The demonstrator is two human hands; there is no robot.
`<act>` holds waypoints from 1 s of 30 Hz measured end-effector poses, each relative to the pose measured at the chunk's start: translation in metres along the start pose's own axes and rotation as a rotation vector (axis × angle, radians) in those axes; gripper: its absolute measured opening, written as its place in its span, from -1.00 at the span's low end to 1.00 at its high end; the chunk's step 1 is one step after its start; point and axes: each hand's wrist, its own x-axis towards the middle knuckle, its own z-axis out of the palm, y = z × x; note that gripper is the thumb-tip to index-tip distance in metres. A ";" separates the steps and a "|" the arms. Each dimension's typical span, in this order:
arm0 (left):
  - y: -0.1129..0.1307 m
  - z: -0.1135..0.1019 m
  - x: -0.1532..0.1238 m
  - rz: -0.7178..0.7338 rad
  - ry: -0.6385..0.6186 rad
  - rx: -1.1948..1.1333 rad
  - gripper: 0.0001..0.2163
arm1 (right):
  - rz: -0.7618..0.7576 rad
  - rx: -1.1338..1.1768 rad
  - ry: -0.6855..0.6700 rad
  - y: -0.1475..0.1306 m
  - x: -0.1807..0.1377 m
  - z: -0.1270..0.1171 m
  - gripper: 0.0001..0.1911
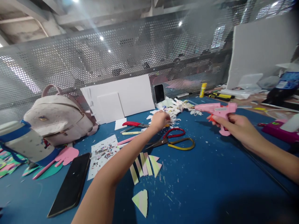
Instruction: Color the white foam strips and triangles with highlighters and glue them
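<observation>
My right hand (pixel 230 124) is wrapped round the grip of a pink glue gun (pixel 216 110), held above the blue table (pixel 210 180) with its nozzle pointing left. My left hand (pixel 160 119) reaches far forward, fingers curled closed at a heap of white paper scraps (pixel 174 109); what it pinches, if anything, is hidden. Red and yellow handled scissors (pixel 174 140) lie between the two arms. Pastel foam strips and triangles (pixel 144 165) lie by my left forearm.
A white backpack (pixel 58 116) and a bottle (pixel 25 141) stand at the left. A black phone (pixel 71 183) lies near the front left. White foam boards (pixel 121 98) lean on the perforated metal screen. A yellow glue stick (pixel 203 89) and tools sit at the back right.
</observation>
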 end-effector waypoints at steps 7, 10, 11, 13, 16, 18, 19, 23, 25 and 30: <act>0.003 -0.010 -0.001 -0.003 0.007 -0.041 -0.70 | -0.001 -0.001 0.007 -0.004 -0.001 0.000 -0.35; 0.003 -0.032 -0.011 -0.009 0.037 -0.088 -0.70 | -0.002 0.009 -0.002 -0.002 -0.001 0.000 -0.38; 0.003 -0.041 -0.017 -0.012 0.049 -0.106 -0.71 | -0.004 0.014 -0.006 -0.001 -0.002 -0.001 -0.38; 0.005 -0.062 -0.036 -0.021 0.075 -0.148 -0.75 | -0.009 0.028 -0.020 -0.001 -0.003 -0.002 -0.39; 0.013 -0.095 -0.083 -0.031 0.108 -0.216 -0.80 | -0.017 0.042 -0.069 -0.004 -0.007 -0.002 -0.40; 0.023 -0.115 -0.124 -0.029 0.110 -0.257 -0.80 | -0.019 0.051 -0.118 -0.008 -0.011 -0.001 -0.41; 0.029 -0.124 -0.147 -0.030 0.108 -0.272 -0.80 | -0.020 0.060 -0.144 -0.011 -0.012 0.000 -0.40; 0.053 -0.149 -0.229 -0.060 0.090 -0.297 -0.80 | -0.032 0.113 -0.198 -0.019 -0.017 0.006 -0.47; 0.063 -0.155 -0.261 -0.079 0.093 -0.280 -0.79 | -0.042 0.131 -0.203 -0.026 -0.021 0.008 -0.49; 0.085 -0.153 -0.321 -0.033 0.154 -0.028 -0.79 | -0.015 0.084 -0.373 -0.050 -0.040 0.016 -0.47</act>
